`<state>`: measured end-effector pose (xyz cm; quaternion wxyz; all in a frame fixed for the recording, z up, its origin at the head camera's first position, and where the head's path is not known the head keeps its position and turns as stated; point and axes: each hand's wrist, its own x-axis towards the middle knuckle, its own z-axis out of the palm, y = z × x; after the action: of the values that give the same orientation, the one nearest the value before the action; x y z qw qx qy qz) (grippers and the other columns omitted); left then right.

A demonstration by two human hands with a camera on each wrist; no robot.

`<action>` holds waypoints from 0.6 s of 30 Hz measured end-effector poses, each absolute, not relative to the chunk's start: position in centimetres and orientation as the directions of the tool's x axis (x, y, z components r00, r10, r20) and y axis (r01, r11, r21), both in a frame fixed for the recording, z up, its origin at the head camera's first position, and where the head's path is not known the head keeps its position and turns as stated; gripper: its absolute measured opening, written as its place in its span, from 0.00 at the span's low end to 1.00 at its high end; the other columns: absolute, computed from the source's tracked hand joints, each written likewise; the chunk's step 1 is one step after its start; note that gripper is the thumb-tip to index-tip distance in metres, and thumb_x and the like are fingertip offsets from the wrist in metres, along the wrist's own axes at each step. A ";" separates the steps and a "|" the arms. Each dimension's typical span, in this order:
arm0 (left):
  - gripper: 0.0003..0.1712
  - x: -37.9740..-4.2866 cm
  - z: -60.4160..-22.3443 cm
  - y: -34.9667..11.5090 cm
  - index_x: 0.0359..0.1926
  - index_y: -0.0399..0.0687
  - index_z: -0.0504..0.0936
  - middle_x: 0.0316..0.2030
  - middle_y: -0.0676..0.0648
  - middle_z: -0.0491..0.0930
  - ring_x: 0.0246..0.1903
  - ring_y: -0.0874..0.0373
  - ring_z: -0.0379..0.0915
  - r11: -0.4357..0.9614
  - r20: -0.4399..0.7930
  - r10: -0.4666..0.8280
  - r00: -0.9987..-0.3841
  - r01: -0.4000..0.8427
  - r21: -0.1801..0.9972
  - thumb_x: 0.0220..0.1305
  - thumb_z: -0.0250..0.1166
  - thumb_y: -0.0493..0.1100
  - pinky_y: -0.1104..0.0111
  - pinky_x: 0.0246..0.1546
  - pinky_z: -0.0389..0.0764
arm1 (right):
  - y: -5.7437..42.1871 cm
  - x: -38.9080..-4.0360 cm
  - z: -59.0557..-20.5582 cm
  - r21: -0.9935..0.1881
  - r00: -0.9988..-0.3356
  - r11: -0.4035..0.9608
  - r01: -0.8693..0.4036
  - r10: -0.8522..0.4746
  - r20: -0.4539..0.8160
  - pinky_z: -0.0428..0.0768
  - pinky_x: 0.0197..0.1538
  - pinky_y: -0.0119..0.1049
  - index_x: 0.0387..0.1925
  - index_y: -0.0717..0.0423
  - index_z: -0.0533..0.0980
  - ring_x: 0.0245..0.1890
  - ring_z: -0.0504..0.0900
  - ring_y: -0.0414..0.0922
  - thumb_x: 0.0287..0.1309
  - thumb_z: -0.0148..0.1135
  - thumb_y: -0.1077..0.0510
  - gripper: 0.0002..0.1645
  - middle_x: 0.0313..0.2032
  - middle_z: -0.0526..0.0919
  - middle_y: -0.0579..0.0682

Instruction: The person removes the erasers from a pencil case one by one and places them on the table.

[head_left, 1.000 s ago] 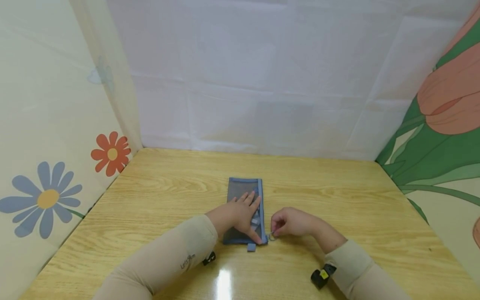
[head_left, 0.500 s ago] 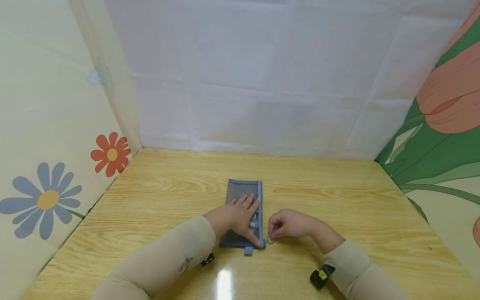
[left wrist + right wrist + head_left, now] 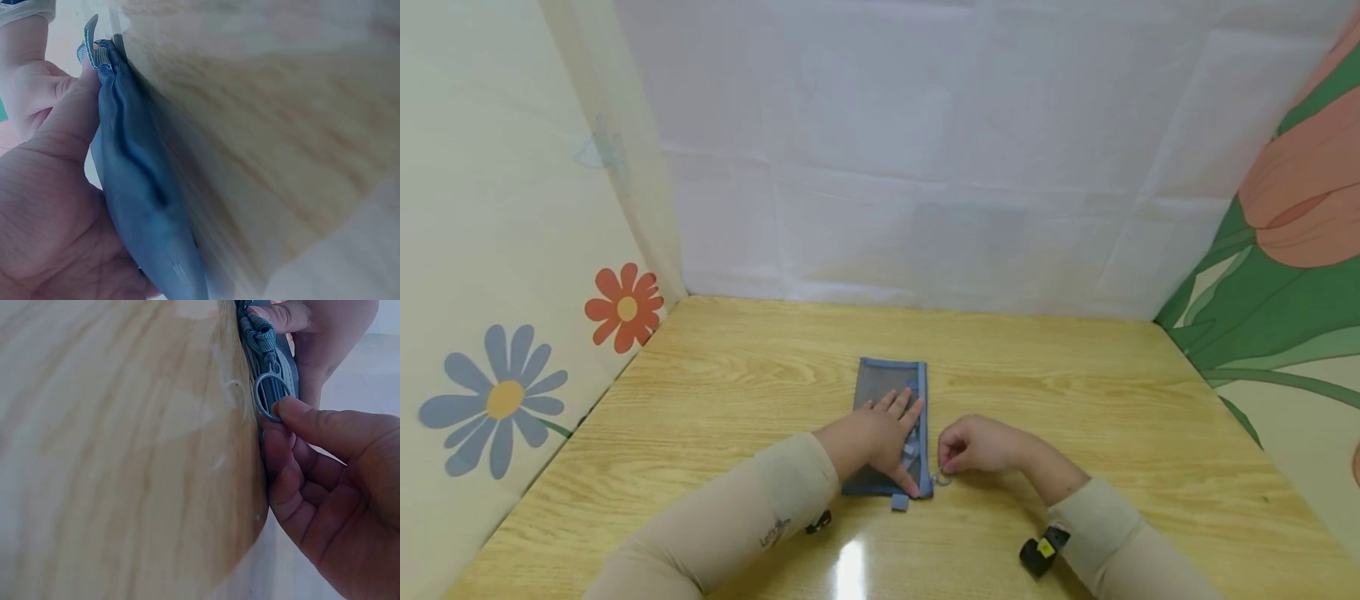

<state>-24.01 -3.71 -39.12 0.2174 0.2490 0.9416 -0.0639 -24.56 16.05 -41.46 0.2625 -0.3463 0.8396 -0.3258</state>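
Observation:
A blue mesh zipper pouch (image 3: 872, 379) lies flat on the wooden table, its zipper edge on the right. Small pale items show through the mesh, too blurred to name. My left hand (image 3: 880, 442) rests on the pouch with fingers spread, the thumb near its lower right corner. Between thumb and curled fingers, my right hand (image 3: 981, 444) pinches a ring pull (image 3: 273, 397) at that corner. In the right wrist view the ring hangs from the zipper's end, beside a fabric loop (image 3: 258, 332). The left wrist view shows the pouch's folded side (image 3: 140, 181) against my left palm.
A small blue tab (image 3: 899, 502) sticks out from the pouch's near edge. The wooden table (image 3: 1060, 375) reaches back to a white cloth wall (image 3: 880, 167). Flower-patterned sheets (image 3: 505, 400) stand at both sides.
Compared with a second ago, the pouch's near end sits slightly closer to me, with both hands still on the pouch and ring. The grip looks the same.

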 end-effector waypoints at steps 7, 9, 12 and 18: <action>0.77 -23.9 -39.3 -3.5 0.71 0.55 0.32 0.71 0.46 0.30 0.69 0.47 0.30 0.875 -0.439 0.421 -0.794 0.482 -0.033 0.23 0.59 0.81 0.51 0.64 0.47 | 16.0 -24.8 -41.5 -0.699 -0.642 0.569 -0.433 -0.739 -0.203 0.72 0.30 0.29 0.23 0.47 0.77 0.23 0.71 0.34 0.54 0.61 0.60 0.07 0.22 0.78 0.39; 0.77 -23.9 -39.2 -3.5 0.71 0.56 0.32 0.71 0.46 0.30 0.69 0.47 0.30 0.877 -0.440 0.417 -0.796 0.479 -0.035 0.23 0.59 0.81 0.51 0.64 0.47 | 16.0 -24.9 -41.4 -0.697 -0.652 0.574 -0.430 -0.731 -0.201 0.72 0.30 0.30 0.23 0.47 0.77 0.23 0.71 0.35 0.54 0.61 0.60 0.07 0.22 0.78 0.39; 0.77 -23.9 -39.2 -3.5 0.71 0.55 0.32 0.71 0.46 0.30 0.69 0.47 0.31 0.876 -0.436 0.420 -0.796 0.481 -0.034 0.24 0.59 0.81 0.51 0.64 0.47 | 16.0 -25.1 -41.4 -0.699 -0.668 0.586 -0.410 -0.715 -0.207 0.72 0.30 0.30 0.23 0.48 0.77 0.23 0.71 0.35 0.54 0.61 0.60 0.07 0.22 0.77 0.39; 0.77 -23.9 -39.2 -3.6 0.71 0.54 0.31 0.71 0.45 0.30 0.69 0.47 0.31 0.869 -0.438 0.431 -0.789 0.493 -0.035 0.25 0.59 0.81 0.51 0.64 0.47 | 15.9 -25.5 -41.3 -0.714 -0.698 0.592 -0.374 -0.687 -0.204 0.72 0.29 0.31 0.24 0.53 0.77 0.23 0.71 0.37 0.54 0.60 0.62 0.05 0.22 0.77 0.43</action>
<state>-23.90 -3.63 -39.18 0.2132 0.2450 0.9429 -0.0737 -25.46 15.95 -41.32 0.2370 -0.3083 0.8600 -0.3304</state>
